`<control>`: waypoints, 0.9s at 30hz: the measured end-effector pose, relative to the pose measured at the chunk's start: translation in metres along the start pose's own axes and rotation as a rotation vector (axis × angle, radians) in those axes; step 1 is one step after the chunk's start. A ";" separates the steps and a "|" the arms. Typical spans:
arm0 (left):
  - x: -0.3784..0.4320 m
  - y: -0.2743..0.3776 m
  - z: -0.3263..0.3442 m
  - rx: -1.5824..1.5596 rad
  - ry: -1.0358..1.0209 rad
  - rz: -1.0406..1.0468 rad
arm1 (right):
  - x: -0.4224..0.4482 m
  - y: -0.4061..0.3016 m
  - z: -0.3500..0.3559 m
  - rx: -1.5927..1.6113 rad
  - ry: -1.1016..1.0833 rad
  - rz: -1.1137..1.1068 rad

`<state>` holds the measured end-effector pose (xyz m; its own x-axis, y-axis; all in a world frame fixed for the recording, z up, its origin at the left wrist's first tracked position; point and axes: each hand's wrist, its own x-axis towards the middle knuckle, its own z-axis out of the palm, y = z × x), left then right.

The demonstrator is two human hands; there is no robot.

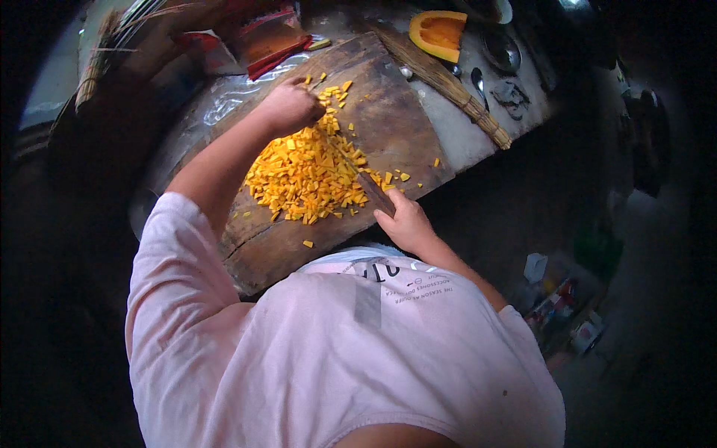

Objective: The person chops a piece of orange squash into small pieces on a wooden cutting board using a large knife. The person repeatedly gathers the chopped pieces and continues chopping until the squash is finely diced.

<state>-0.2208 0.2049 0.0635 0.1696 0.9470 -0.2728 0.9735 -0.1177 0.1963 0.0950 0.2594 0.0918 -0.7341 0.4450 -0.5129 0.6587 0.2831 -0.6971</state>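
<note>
A heap of small chopped orange pumpkin pieces (308, 173) lies on a worn wooden board (392, 112). My right hand (404, 219) grips the dark handle of a knife (376, 191). The knife's blade reaches up and left over the heap's right side, towards my left hand. My left hand (294, 106) is at the heap's far edge, its fingers curled and turned from view, so whether it holds anything cannot be told. Loose pieces lie just beyond it and along the board's right side. A larger cut wedge of pumpkin (440, 35) rests beyond the board.
A bundled straw whisk (476, 112) lies along the board's right edge. Past it are a metal spoon (479, 84), a dark bowl (502, 51) and crumpled clear plastic (511, 99). Red packaging (274, 53) and clear plastic film (224, 101) lie at the far left. The table edge runs along the right.
</note>
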 end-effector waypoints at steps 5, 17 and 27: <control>-0.082 0.002 0.012 -0.198 0.072 -0.217 | 0.000 -0.048 -0.011 -0.056 -0.187 -0.098; -0.097 0.031 0.054 -0.113 0.170 -0.393 | 0.030 -0.016 0.006 -0.349 -0.208 -0.178; -0.133 0.008 0.056 -0.355 0.412 -0.928 | 0.145 -0.140 -0.046 -0.605 -0.120 -0.280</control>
<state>-0.2271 0.0615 0.0485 -0.7422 0.6574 -0.1307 0.5836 0.7298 0.3561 -0.0959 0.3233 0.1380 -0.8808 0.1983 -0.4299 0.3917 0.8152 -0.4266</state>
